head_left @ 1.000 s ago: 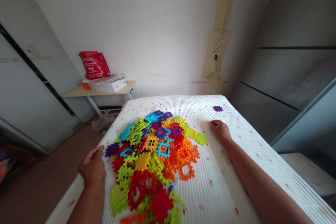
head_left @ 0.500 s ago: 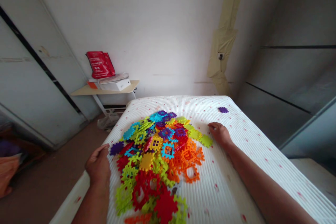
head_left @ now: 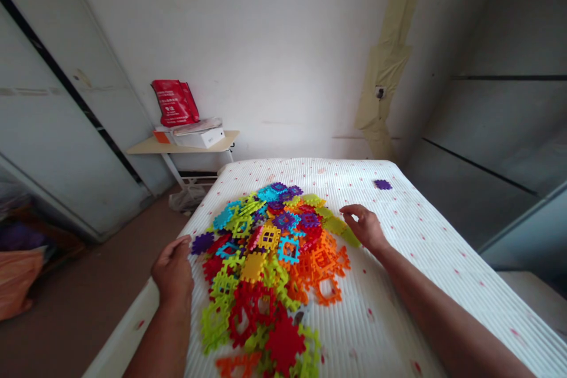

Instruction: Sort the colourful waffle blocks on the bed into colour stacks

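A heap of flat interlocking plastic tiles (head_left: pixel 270 260) in red, orange, green, yellow, blue and purple lies on a white ribbed mattress (head_left: pixel 398 283). My left hand (head_left: pixel 173 271) rests at the heap's left edge, fingers curled loosely beside a purple tile (head_left: pixel 202 243), holding nothing I can see. My right hand (head_left: pixel 363 225) is at the heap's right edge, fingers bent over a lime green tile (head_left: pixel 344 230) and touching it. A single purple tile (head_left: pixel 383 184) lies apart near the far right corner.
A small side table (head_left: pixel 186 144) against the far wall carries a white box and a red bag (head_left: pixel 175 101). Grey cabinet panels stand to the left and right. Brown floor runs along the mattress's left side, with an orange bag (head_left: pixel 18 280) at far left.
My right hand has moved left onto the lime green tile at the heap's edge and its fingers have lifted and curled. My left hand has stayed at the heap's left side.
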`<state>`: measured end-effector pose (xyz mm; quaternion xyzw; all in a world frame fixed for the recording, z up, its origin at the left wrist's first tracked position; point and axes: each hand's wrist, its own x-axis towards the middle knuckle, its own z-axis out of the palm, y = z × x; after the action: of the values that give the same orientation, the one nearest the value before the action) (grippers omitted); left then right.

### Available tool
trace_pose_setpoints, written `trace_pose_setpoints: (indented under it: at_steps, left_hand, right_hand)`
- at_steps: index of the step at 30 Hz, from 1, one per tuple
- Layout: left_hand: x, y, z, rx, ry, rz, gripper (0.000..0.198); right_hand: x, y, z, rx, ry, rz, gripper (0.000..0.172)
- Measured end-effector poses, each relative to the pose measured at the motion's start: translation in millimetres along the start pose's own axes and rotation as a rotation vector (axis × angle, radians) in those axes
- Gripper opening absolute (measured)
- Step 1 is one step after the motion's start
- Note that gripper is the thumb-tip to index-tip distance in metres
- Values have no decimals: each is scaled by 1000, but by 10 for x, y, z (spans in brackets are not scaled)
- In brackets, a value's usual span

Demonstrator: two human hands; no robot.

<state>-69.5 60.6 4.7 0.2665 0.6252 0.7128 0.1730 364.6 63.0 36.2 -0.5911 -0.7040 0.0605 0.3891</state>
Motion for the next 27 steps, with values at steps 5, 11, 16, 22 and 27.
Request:
trace_pose_setpoints:
  at_steps: [5,11,16,22,27]
  left_hand:
    - [-7,20,9,-36,12,-24,31]
    - [15,2,1,-31,31,-67,32]
    - [30,-12,21,-23,55,-71,30]
    - [-17,63,26,-5,69,-102,33]
    - [-69,142,23,36,75,-120,35]
  right_hand:
    - [-2,-62,-19,7,5,-30,24]
    - [27,150,-113,59,-73,168,22]
    - [43,294,-192,-45,-366,183,17]
    - [28,183,-254,-304,-532,135,49]
    - [17,68,-254,-391,-601,159,53]
